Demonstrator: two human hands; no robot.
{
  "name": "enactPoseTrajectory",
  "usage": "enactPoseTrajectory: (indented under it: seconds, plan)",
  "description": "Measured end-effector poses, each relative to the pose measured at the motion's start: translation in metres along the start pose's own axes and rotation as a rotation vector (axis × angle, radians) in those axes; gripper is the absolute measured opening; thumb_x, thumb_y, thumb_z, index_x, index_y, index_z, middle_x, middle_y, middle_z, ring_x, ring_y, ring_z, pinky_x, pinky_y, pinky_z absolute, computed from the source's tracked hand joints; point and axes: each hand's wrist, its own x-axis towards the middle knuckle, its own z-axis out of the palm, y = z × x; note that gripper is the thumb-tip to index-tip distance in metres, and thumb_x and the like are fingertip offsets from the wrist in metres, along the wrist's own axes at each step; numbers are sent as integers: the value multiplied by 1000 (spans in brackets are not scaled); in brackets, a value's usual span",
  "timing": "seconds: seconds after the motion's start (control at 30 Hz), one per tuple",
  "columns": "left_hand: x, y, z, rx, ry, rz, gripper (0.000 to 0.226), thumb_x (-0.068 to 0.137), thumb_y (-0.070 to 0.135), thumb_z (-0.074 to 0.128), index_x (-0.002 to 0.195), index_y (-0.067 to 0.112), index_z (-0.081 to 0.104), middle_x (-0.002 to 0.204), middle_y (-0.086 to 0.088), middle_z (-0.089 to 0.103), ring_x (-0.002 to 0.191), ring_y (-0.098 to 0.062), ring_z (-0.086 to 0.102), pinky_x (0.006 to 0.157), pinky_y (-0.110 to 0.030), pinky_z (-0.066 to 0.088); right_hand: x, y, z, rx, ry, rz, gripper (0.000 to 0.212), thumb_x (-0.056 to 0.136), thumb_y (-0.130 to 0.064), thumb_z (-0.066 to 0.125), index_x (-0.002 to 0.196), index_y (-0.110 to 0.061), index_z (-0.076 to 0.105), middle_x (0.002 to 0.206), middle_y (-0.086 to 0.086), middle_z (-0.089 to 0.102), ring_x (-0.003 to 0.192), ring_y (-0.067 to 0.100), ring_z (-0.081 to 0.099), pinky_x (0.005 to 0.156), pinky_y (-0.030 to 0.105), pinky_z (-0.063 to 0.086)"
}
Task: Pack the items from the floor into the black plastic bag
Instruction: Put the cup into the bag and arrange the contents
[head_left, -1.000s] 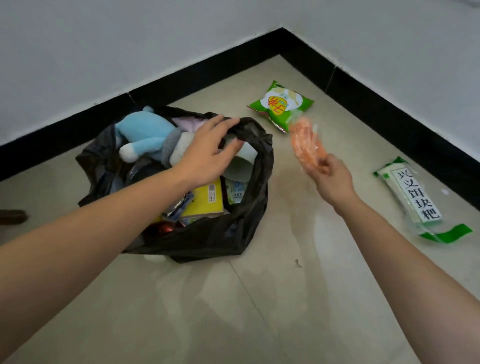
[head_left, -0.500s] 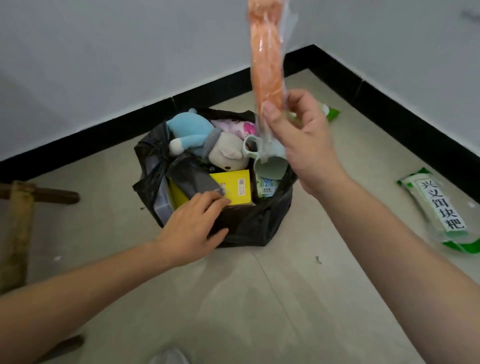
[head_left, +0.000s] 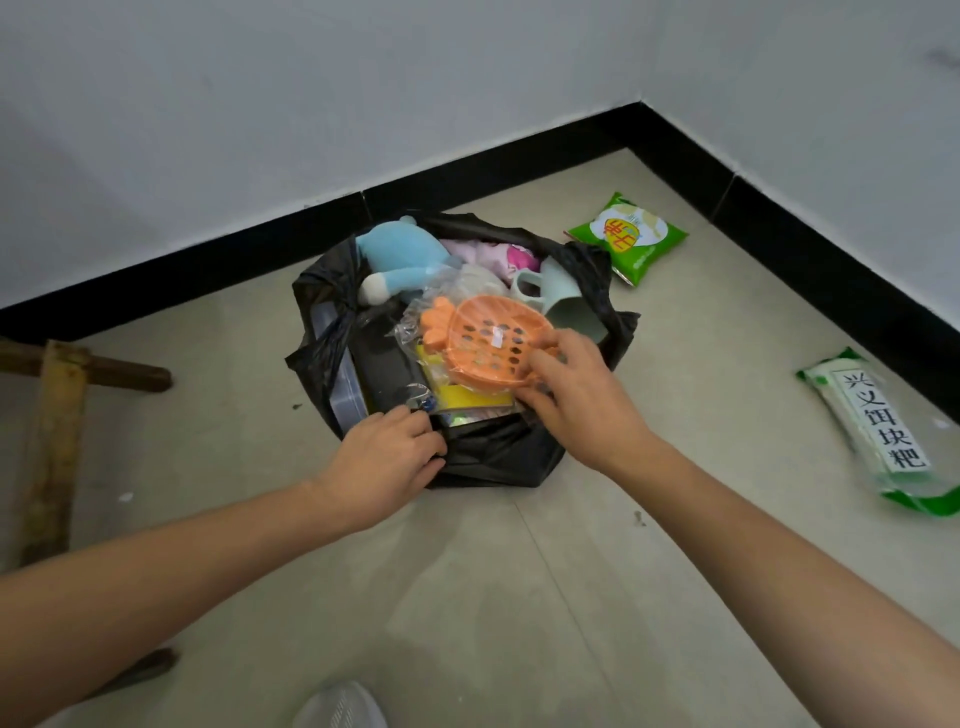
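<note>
Over the mouth of the black plastic bag (head_left: 493, 457), my right hand (head_left: 576, 400) is pinching the near edge of the wrapped orange strainer (head_left: 483, 338), which is lying atop the contents; my left hand (head_left: 384, 457) is gripping the bag's near rim, fingers curled. I am judging that the strainer should be eased down flat, the rim held wide so its film does not snag. Beyond the bag a green snack packet (head_left: 628, 239) and, right of it, a white-labelled packet (head_left: 878, 431) are lying on the floor (head_left: 467, 597).
</note>
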Motion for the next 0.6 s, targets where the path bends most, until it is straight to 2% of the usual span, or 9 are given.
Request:
enactPoseTrajectory:
  seconds: [0.17, 0.3, 0.37, 0.43, 0.5, 0.53, 0.6]
  plan:
    - [-4, 3, 5, 5, 12, -65, 47, 84, 40, 72, 120, 12, 64, 116, -5, 65, 101, -26, 62, 74, -38, 53, 6, -4, 3, 2, 61, -5, 20, 91, -21, 70, 107, -10, 67, 131, 11, 50, 130, 29, 43, 99, 43, 47]
    - [2, 9, 5, -7, -10, -129, 58, 93, 56, 48, 132, 14, 54, 97, 2, 71, 96, -22, 64, 74, -36, 45, 8, -4, 5, -4, 56, -16, 20, 91, -25, 70, 106, -12, 67, 131, 9, 50, 131, 26, 43, 97, 44, 48]
    - [2, 10, 5, -31, -13, -173, 56, 94, 61, 38, 125, 19, 57, 92, 4, 71, 89, -21, 67, 69, -35, 43, 10, -3, 4, 1, 68, -13, 20, 91, -25, 70, 106, -13, 67, 131, 8, 51, 130, 26, 44, 95, 46, 50]
    - [2, 9, 5, -24, -48, -231, 53, 93, 65, 28, 102, 25, 62, 84, 5, 70, 80, -20, 68, 58, -31, 41, 11, -3, 4, 18, 95, -19, 20, 90, -25, 72, 106, -12, 68, 129, 9, 52, 128, 27, 46, 93, 46, 50]
    - [1, 9, 5, -44, -95, -267, 54, 95, 63, 26, 85, 23, 61, 80, 4, 69, 77, -21, 67, 54, -31, 41, 12, -4, 5, 53, 148, -37, 20, 89, -23, 73, 104, -11, 69, 129, 11, 52, 126, 29, 49, 94, 45, 50]
    - [0, 10, 4, -78, -83, -247, 51, 97, 58, 30, 80, 20, 60, 77, 2, 69, 75, -23, 67, 53, -32, 42, 13, -4, 6, 72, 181, -45, 20, 88, -23, 74, 104, -12, 69, 131, 12, 51, 126, 29, 49, 96, 44, 49]
    - [-3, 12, 1, -126, 84, -80, 45, 98, 47, 41, 69, 17, 58, 66, 0, 64, 63, -25, 65, 46, -33, 45, 16, -4, 7, 91, 240, -69, 20, 87, -22, 75, 104, -14, 68, 137, 13, 46, 130, 30, 47, 100, 42, 47]
